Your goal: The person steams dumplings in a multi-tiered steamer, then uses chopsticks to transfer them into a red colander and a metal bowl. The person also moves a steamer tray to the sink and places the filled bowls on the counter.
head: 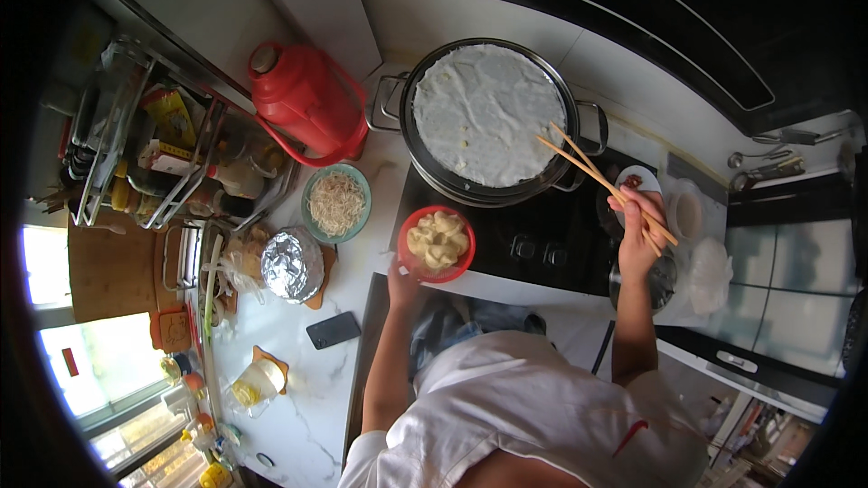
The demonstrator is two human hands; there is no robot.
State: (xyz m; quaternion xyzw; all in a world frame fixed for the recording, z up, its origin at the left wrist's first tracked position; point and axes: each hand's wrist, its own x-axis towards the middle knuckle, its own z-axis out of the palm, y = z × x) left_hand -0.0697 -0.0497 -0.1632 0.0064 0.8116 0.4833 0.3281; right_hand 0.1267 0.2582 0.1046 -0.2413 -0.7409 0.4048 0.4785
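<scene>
My left hand [403, 281] is at the lower left rim of a red plastic basket [411, 270], which holds pale, cream-coloured food pieces [437, 240]; it looks slightly blurred. In my right hand [637, 230] is a pair of wooden chopsticks [588, 171], their tips over the right part of a large steamer pot [404, 123]. A wrinkled, whitish cloth-like liner [485, 108] covers the pot's inside, with a few small crumbs on it. Just behind my right hand, a white plate [647, 179] bears a small dark red item [632, 181].
Left of the pot are a red thermos jug [305, 102], a bowl of thin pale strands [337, 205], a foil-covered bowl [292, 265] and a phone [333, 330]. A black cooktop [502, 237] lies under the pot; a range hood [610, 7] overhangs the back right.
</scene>
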